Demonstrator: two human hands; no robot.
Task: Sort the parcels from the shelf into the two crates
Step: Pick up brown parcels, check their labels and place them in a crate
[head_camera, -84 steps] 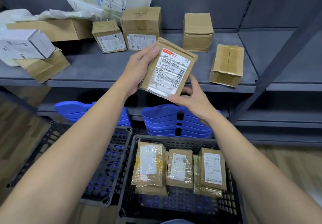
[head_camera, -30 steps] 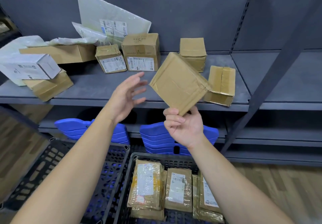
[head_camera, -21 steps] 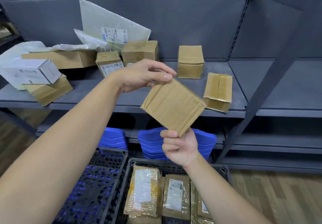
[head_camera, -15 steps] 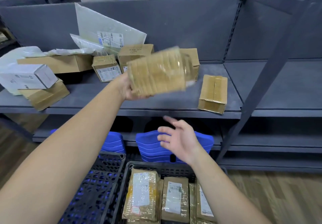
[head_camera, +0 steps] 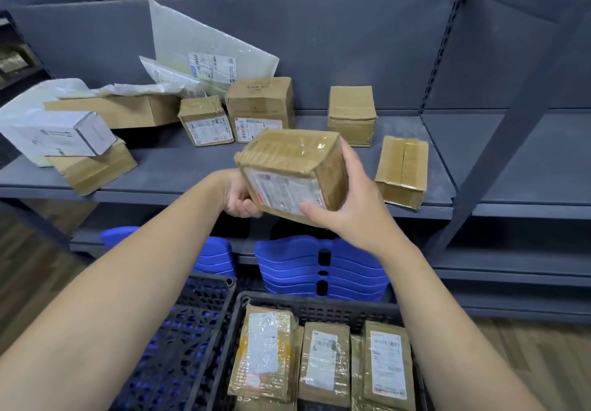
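Note:
A taped brown cardboard parcel [head_camera: 289,162] with a white label facing me is held in front of the shelf [head_camera: 179,167], above the crates. My left hand [head_camera: 238,198] grips its lower left corner from below. My right hand [head_camera: 351,199] grips its right end, thumb on the label. Below, the right dark crate [head_camera: 319,306] holds three flat labelled parcels [head_camera: 323,364]. The left dark crate [head_camera: 198,311] shows no parcels in its visible part.
Several cardboard boxes [head_camera: 259,108], a white box [head_camera: 57,134] and plastic mailers [head_camera: 204,58] lie on the shelf. Two more boxes [head_camera: 403,170] stand to the right. Stacked blue bins [head_camera: 319,266] sit on the lower shelf. A grey upright post [head_camera: 499,142] rises at right.
The parcel was turned over between my hands, passing from right hand to left. Its label faces me again, and both hands now hold it.

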